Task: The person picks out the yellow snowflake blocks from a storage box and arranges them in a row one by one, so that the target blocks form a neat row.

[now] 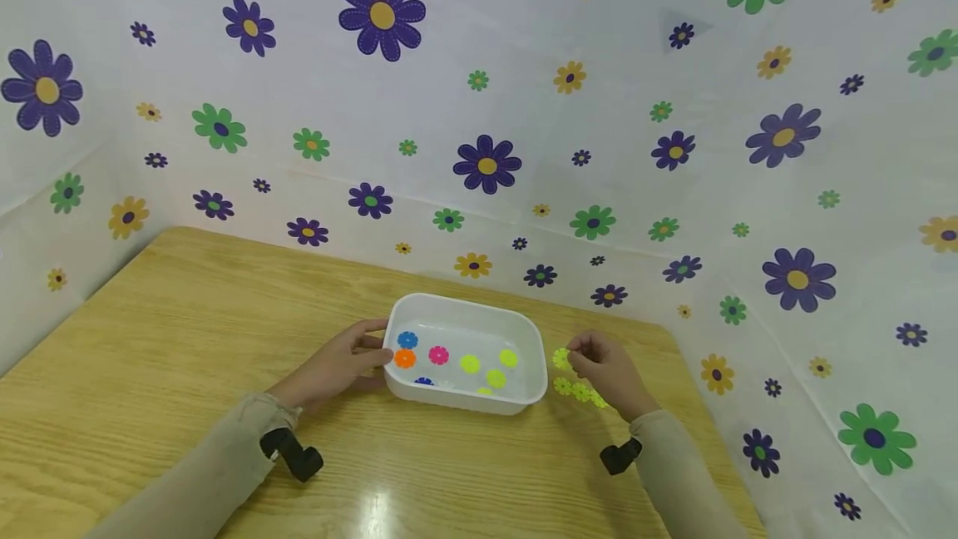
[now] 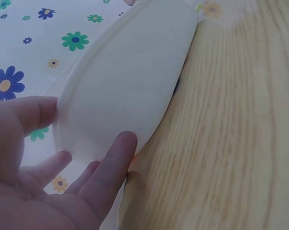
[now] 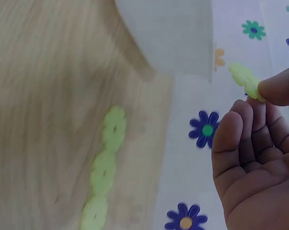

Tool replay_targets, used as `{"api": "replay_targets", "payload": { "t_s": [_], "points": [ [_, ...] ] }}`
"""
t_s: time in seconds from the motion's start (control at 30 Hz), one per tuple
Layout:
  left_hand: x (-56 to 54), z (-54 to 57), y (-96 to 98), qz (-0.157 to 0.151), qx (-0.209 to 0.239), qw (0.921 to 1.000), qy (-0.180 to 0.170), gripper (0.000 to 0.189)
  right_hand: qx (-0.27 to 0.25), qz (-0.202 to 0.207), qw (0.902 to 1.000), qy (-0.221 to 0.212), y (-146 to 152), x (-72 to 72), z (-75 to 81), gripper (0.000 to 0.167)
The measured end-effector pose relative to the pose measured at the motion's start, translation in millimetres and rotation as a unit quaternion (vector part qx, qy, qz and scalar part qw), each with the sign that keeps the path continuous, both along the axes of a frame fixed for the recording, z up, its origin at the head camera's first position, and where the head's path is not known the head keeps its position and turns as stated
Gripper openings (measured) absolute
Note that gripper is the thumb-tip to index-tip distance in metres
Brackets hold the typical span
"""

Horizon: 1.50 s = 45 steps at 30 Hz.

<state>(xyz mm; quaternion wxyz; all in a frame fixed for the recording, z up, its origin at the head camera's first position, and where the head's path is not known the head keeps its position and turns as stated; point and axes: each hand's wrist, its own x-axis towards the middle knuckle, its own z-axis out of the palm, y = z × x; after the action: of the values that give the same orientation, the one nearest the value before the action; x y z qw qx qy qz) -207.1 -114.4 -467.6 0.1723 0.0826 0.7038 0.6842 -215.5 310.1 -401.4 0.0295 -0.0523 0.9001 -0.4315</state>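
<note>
Just beyond the right end of the white tub (image 1: 479, 406), I have the right hand (image 1: 609, 374) above the desk (image 1: 441, 464), its thumb and a fingertip pinching one yellow-green disc (image 3: 244, 79) by the edge. I judge the disc light, thin and fairly stiff, probably plastic and a little slippery when flat, so its notched rim is the place to take hold (a firm squeeze seems needless). The other fingers of that hand curl loosely, palm turned towards the wrist camera. Near it, a row of matching discs (image 1: 581, 392) lies on the desk; coloured discs (image 1: 438, 355) lie scattered inside the tub. The left hand (image 1: 337, 364) grips the tub's left end, fingers spread about its rim and outer wall. I'd expect the tub to be light and smooth, easily nudged without that hold. Both forearms reach forward from the near side, angled inward.
</note>
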Motion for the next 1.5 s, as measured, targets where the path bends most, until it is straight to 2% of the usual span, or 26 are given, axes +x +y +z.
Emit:
{"api": "replay_targets", "payload": {
  "t_s": [0.2, 0.4, 0.57, 0.77, 0.97, 1.5],
  "points": [
    [0.0, -0.8, -0.6, -0.005, 0.004, 1.0000, 0.003, 0.063, 0.024, -0.032, 0.9992, 0.002, 38.1, 8.2, -9.3, 0.014],
    [-0.2, -0.9, -1.2, -0.001, -0.002, 1.0000, 0.002, 0.062, 0.029, -0.072, 0.9965, -0.032, 75.0, 13.5, -21.7, 0.017],
    [1.3, 0.1, -0.3, 0.004, -0.010, 0.9999, -0.002, 0.062, 0.065, -0.081, 0.9932, -0.054, 93.4, 17.7, -32.8, 0.020],
    [1.7, 0.7, 0.3, 0.005, -0.011, 0.9999, -0.001, 0.061, 0.083, -0.085, 0.9912, -0.059, 101.8, 17.0, -40.8, 0.020],
    [2.1, 1.5, 1.2, 0.003, -0.011, 0.9999, 0.002, 0.061, 0.057, -0.091, 0.9914, -0.074, 105.4, 15.3, -47.2, 0.020],
    [2.1, 4.4, 1.8, 0.001, -0.011, 0.9999, 0.006, 0.061, 0.061, -0.107, 0.9889, -0.082, 103.9, 14.4, -46.6, 0.024]
  ]
}}
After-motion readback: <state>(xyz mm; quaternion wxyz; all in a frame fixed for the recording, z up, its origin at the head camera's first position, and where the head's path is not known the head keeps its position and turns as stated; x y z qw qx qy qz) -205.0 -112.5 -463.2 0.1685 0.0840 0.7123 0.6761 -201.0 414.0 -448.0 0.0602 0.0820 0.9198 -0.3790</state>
